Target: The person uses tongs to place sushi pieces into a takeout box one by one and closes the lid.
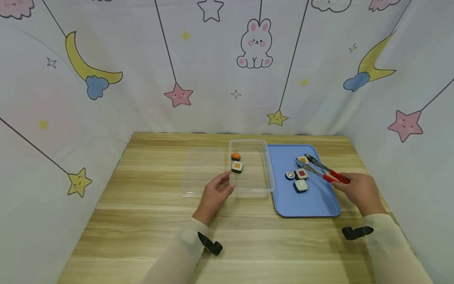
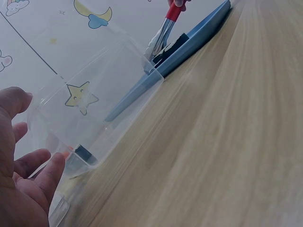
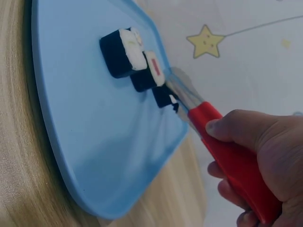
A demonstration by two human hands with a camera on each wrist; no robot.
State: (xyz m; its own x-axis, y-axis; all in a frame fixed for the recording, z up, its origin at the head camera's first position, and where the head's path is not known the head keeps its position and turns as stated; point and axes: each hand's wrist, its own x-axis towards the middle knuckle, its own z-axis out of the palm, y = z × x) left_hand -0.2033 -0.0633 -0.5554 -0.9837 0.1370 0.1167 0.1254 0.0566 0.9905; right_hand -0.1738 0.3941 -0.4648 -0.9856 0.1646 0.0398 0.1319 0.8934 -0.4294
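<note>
My right hand (image 1: 361, 192) grips red-handled metal tongs (image 3: 220, 146), their arms spread with the tips on either side of the orange-centred sushi piece (image 1: 302, 160) at the far part of the blue tray (image 1: 312, 207). Nearer on the tray lie a red-centred piece (image 1: 301, 174), a small round roll (image 1: 289, 175) and a white-topped piece (image 1: 300, 185). Fingers extended, my left hand (image 1: 215, 196) rests at the left wall of a clear plastic box (image 1: 252, 190). Inside that box are an orange-topped piece (image 1: 235, 156) and another orange-centred piece (image 1: 237, 167), both along its left side.
A clear lid (image 1: 202, 173) lies flat on the wooden table (image 1: 149, 221), left of the box. The tray stands close against the box's right side. Behind and at both sides hangs a printed white curtain (image 1: 220, 59).
</note>
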